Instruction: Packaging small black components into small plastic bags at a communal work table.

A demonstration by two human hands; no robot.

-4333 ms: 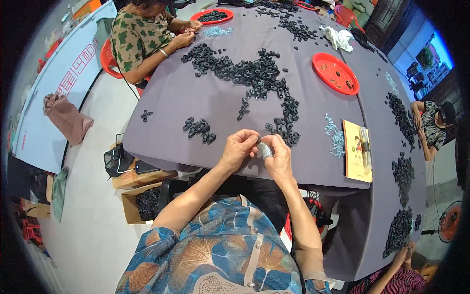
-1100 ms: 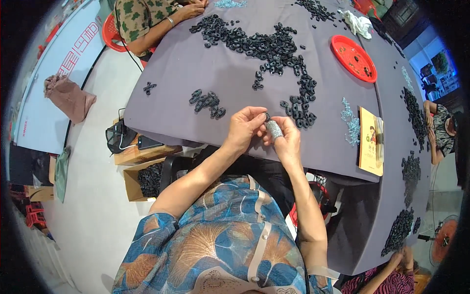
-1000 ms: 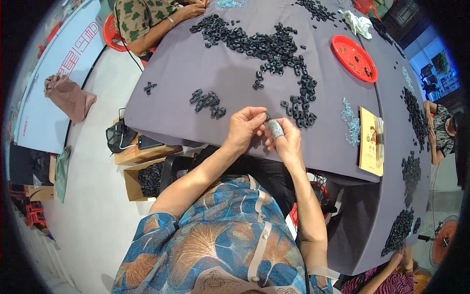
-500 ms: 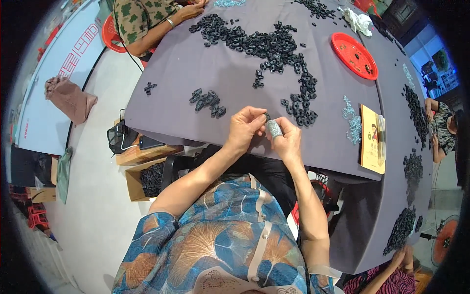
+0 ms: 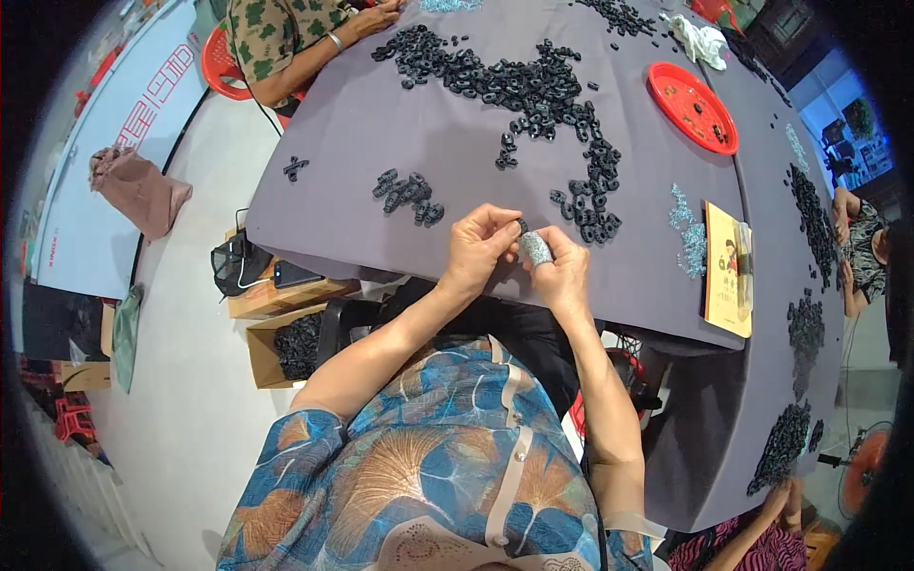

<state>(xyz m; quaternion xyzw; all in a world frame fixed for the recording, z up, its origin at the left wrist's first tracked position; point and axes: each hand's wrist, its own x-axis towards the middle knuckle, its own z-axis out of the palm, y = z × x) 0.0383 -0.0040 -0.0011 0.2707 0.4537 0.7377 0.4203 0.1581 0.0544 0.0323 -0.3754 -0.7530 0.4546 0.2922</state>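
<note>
Left hand (image 5: 481,249): pinching a small black piece (image 5: 522,226) between the fingertips, probably for fine control.
Right hand (image 5: 562,266): held close beside that piece; wearing a speckled grey cover (image 5: 535,249) on one finger, perhaps against rubbing; cannot tell whether gripping anything.
Main black pile (image 5: 514,84): spread over the tabletop (image 5: 381,133) beyond the fingers, likely within easy reach.
Small black cluster (image 5: 407,197): left of the fingers, perhaps kept separate.
Yellow booklet (image 5: 725,276): right of the fingers; printed cover with cartoon figure.
White board (image 5: 124,143): well left of the fingers, bearing large red lettering.
</note>
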